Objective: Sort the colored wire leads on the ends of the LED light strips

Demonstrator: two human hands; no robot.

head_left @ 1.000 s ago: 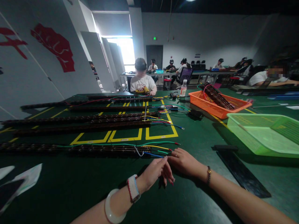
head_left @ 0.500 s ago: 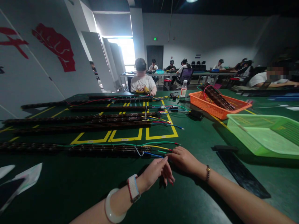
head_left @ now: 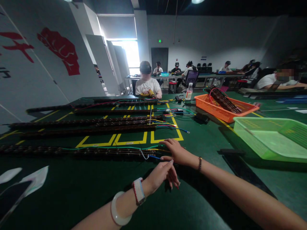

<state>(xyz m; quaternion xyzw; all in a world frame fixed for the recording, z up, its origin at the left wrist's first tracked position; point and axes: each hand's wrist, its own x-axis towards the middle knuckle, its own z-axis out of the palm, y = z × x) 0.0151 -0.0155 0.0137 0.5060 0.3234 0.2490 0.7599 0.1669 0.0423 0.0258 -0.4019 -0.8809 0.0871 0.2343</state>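
Wires [head_left: 154, 157]: loose at the right end of the nearest dark bar [head_left: 110, 154], on the green table [head_left: 100, 182].
Right hand [head_left: 179, 154]: fingers parted over the wires, thumb apart; no grip that I can see.
Left hand [head_left: 158, 177]: fingers loosely bent just beside; whether they pinch a wire, I can't tell.
Loose wires: best steadied 1 at a time, gently, without tugging.
Right hand since 0.5 s ago: bunched fingers now spread, hand farther left.

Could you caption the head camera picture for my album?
Right hand at coloured wires, left hand close by, over a green table.
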